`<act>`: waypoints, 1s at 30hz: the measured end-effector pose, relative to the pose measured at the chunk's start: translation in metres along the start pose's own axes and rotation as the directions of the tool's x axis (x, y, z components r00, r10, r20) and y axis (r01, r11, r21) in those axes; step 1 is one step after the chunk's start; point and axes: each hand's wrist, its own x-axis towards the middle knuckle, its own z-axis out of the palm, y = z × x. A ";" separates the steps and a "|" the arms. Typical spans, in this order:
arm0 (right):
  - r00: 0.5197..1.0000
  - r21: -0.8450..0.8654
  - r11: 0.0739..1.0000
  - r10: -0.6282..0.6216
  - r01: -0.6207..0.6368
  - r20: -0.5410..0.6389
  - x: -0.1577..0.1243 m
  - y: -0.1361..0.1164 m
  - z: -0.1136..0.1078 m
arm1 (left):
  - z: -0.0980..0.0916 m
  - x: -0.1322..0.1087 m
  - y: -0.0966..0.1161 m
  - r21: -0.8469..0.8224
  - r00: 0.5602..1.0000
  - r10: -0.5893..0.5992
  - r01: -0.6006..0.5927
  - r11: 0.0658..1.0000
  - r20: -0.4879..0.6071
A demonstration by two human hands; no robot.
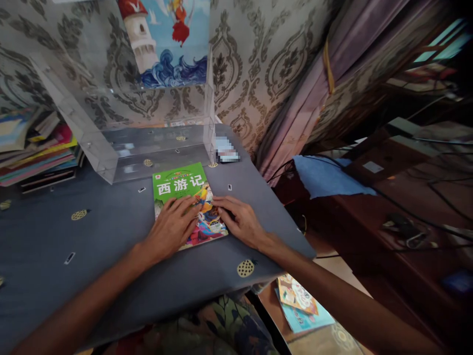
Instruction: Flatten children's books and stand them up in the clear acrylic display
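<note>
A picture book [181, 183] with a green top and a colourful lower cover lies closed on the grey tablecloth in front of me. My left hand [175, 224] rests flat on the cover's left part, its fingers stretched out. At the book's right edge is my right hand [240, 219], fingers extended and touching the cover; its thumb side faces the book. Neither hand grips anything. Just behind the book stands a clear acrylic rack [158, 160], with a picture of a tower and waves [173, 69] on its upper part.
A stack of books [40, 153] stands at the table's left. A blurred-out item [226, 149] lies behind the book, right of the rack. More books [301, 305] lie below the table's right edge. A curtain [295, 118] and a dark desk with cables [369, 222] are at right.
</note>
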 end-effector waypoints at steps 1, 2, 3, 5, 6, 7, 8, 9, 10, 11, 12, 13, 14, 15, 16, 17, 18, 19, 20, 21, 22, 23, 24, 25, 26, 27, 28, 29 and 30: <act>1.000 0.020 1.000 0.003 -0.003 -0.003 -0.001 -0.002 -0.001 | -0.001 0.000 0.001 -0.001 1.000 0.002 -0.002 1.000 0.001; 1.000 0.040 0.999 0.009 -0.008 -0.004 -0.002 -0.003 -0.002 | -0.003 0.001 0.002 -0.001 1.000 0.007 -0.007 1.000 0.003; 1.000 0.061 0.998 0.017 -0.017 -0.004 -0.003 -0.004 -0.003 | -0.005 0.001 0.005 -0.003 1.000 0.017 -0.017 1.000 0.010; 0.999 0.101 0.994 0.034 -0.033 0.000 -0.005 -0.006 -0.006 | -0.007 0.001 0.013 -0.001 0.998 0.053 -0.053 0.999 0.024; 0.999 0.122 0.992 0.038 -0.039 0.006 -0.007 -0.006 -0.007 | -0.007 0.000 0.017 0.010 0.997 0.072 -0.073 0.997 0.030; 0.999 0.142 0.989 0.041 -0.042 0.013 -0.009 -0.007 -0.009 | -0.007 0.000 0.022 0.030 0.996 0.089 -0.090 0.996 0.031; 0.999 0.161 0.986 0.041 -0.044 0.021 -0.011 -0.008 -0.011 | -0.006 -0.001 0.026 0.057 0.995 0.100 -0.102 0.993 0.028; 0.999 0.178 0.983 0.042 -0.047 0.030 -0.013 -0.009 -0.012 | -0.004 -0.002 0.029 0.088 0.994 0.108 -0.109 0.990 0.021; 0.998 0.195 0.979 0.044 -0.051 0.040 -0.016 -0.010 -0.014 | -0.002 -0.003 0.032 0.118 0.993 0.115 -0.115 0.986 0.011; 0.998 0.213 0.975 0.047 -0.056 0.047 -0.019 -0.011 -0.015 | 0.000 -0.004 0.033 0.144 0.992 0.124 -0.123 0.982 0.000; 0.997 0.229 0.971 0.053 -0.063 0.051 -0.022 -0.012 -0.016 | 0.001 -0.005 0.034 0.164 0.990 0.138 -0.134 0.977 -0.015; 0.997 0.246 0.967 0.060 -0.071 0.054 -0.024 -0.012 -0.017 | 0.003 -0.005 0.035 0.180 0.988 0.153 -0.145 0.973 -0.031; 0.996 0.262 0.962 0.068 -0.080 0.055 -0.026 -0.013 -0.018 | 0.004 -0.006 0.035 0.193 0.985 0.168 -0.156 0.969 -0.047; 0.996 0.279 0.956 0.075 -0.087 0.053 -0.028 -0.013 -0.018 | 0.005 -0.006 0.035 0.204 0.981 0.183 -0.166 0.965 -0.063; 0.995 0.294 0.951 0.082 -0.093 0.050 -0.029 -0.012 -0.019 | 0.005 -0.005 0.035 0.214 0.978 0.194 -0.174 0.961 -0.077; 0.995 0.309 0.946 0.087 -0.098 0.047 -0.030 -0.012 -0.018 | 0.005 -0.005 0.035 0.224 0.975 0.206 -0.181 0.958 -0.090; 0.995 0.322 0.942 0.090 -0.098 0.041 -0.030 -0.011 -0.018 | 0.004 -0.005 0.035 0.235 0.971 0.215 -0.187 0.954 -0.101; 0.995 0.332 0.939 0.088 -0.095 0.035 -0.030 -0.011 -0.018 | 0.004 -0.004 0.035 0.246 0.969 0.223 -0.191 0.950 -0.110; 0.996 0.337 0.937 0.083 -0.089 0.030 -0.030 -0.010 -0.018 | 0.003 -0.003 0.035 0.255 0.967 0.229 -0.194 0.947 -0.115; 0.997 0.338 0.938 0.078 -0.083 0.028 -0.030 -0.010 -0.018 | 0.002 -0.003 0.035 0.262 0.965 0.233 -0.196 0.945 -0.118; 0.997 0.334 0.940 0.070 -0.074 0.025 -0.030 -0.011 -0.018 | 0.002 -0.002 0.036 0.264 0.966 0.231 -0.194 0.945 -0.117; 0.998 0.325 0.944 0.059 -0.064 0.023 -0.030 -0.011 -0.018 | 0.002 -0.002 0.036 0.262 0.967 0.227 -0.190 0.946 -0.117; 0.998 0.313 0.948 0.050 -0.054 0.023 -0.030 -0.012 -0.018 | 0.002 -0.002 0.036 0.257 0.968 0.222 -0.186 0.948 -0.117; 0.999 0.298 0.954 0.041 -0.046 0.025 -0.030 -0.013 -0.018 | 0.002 -0.002 0.037 0.253 0.968 0.220 -0.184 0.950 -0.122; 0.999 0.283 0.958 0.032 -0.038 0.027 -0.030 -0.013 -0.018 | 0.002 -0.002 0.037 0.251 0.967 0.221 -0.184 0.950 -0.129; 0.999 0.269 0.963 0.023 -0.031 0.031 -0.030 -0.014 -0.018 | 0.002 -0.002 0.037 0.253 0.965 0.225 -0.185 0.950 -0.136; 0.999 0.259 0.965 0.018 -0.026 0.036 -0.030 -0.015 -0.018 | 0.001 -0.001 0.037 0.257 0.962 0.231 -0.189 0.948 -0.143; 0.999 0.253 0.967 0.015 -0.025 0.041 -0.031 -0.015 -0.019 | 0.001 -0.001 0.037 0.263 0.960 0.238 -0.194 0.945 -0.148; 0.999 0.250 0.968 0.015 -0.025 0.042 -0.031 -0.016 -0.019 | 0.001 -0.001 0.038 0.271 0.957 0.246 -0.199 0.942 -0.152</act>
